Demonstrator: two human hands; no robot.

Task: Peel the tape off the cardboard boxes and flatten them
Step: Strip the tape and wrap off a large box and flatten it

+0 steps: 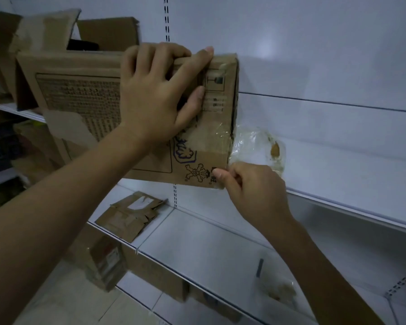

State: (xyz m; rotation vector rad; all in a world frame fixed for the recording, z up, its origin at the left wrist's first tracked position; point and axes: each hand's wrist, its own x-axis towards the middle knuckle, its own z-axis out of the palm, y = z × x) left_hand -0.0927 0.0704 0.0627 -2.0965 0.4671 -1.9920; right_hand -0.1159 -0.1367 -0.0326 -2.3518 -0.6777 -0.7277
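Hard to read the blurry print on the brown cardboard box point(99, 95), held up in front of the white shelf point(338, 170). Near the top, left hand point(159, 90) gripping it, fingers point(148, 52) bent over the top edge, tips hidden behind. At the lower right corner, right hand point(251, 184) with fingers curled tight, pinching clear crinkly tape point(256, 146) with brown bits stuck on. Flat torn cardboard point(131, 214) lying on a lower shelf point(197, 242). At left, more boxes point(108, 31), blurry and cut off.
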